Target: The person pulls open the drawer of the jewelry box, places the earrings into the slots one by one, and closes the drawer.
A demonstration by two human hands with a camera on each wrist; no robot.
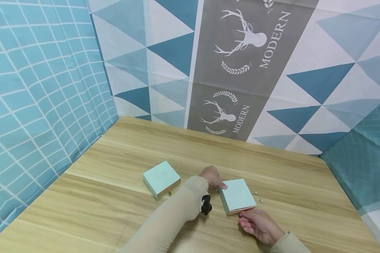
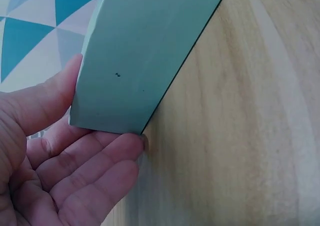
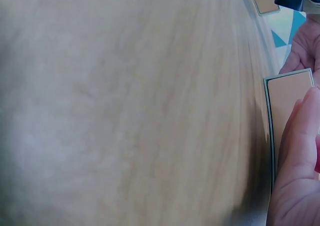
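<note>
A flat mint-green box [image 1: 238,195] with a pinkish end face [image 3: 288,98] lies on the table between both hands. My left hand [image 1: 213,176] holds its far left corner, thumb on the top. In the left wrist view the fingers [image 2: 92,161] of that hand bend against the box's end. At the near end, my right hand [image 1: 260,225] has its thumb and forefinger at the edge, other fingers curled below. A thin dark gap shows along that near edge. Several small pale pieces [image 1: 260,200] lie just right of the box.
A second mint-green box [image 1: 161,178] lies to the left, beyond the left forearm. The wood-grain table [image 1: 92,200] meets a patterned cloth wall [image 1: 168,70] at the back and a blue grid cloth [image 1: 35,88] at the left. A black wrist camera [image 1: 206,204] sits on the left wrist.
</note>
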